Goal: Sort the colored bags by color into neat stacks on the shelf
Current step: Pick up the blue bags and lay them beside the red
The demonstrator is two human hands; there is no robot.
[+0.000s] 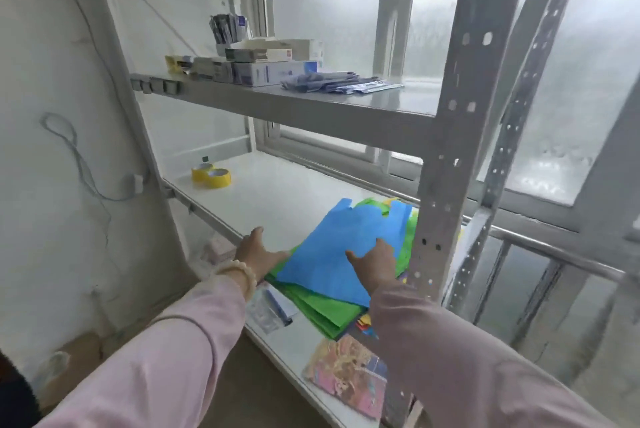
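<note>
The mixed pile is lying on the lower shelf, at its right end, close against the upright post; a blue bag is sitting on top, green bags are fanning out beneath it toward the near edge, and a scrap of yellow is showing at the far side. Both hands are open and well apart; the left hand is touching the pile's left edge with straight fingers, and the right hand is lying flat on the blue bag, gripping nothing.

The likely trouble is dragging; the bags look thin and slippery (a judgement only), so sliding the blue one left could be pulling green ones along and skewing whatever stack is being started. The green corner is reaching close to the near edge, so a careless push could be sending bags off the shelf. The post is crowding the right side; handles may be catching there. A clear packet and a patterned packet are lying near the pile and could be getting swept in; the tape rolls at the far left are limiting room for stacks there.
</note>
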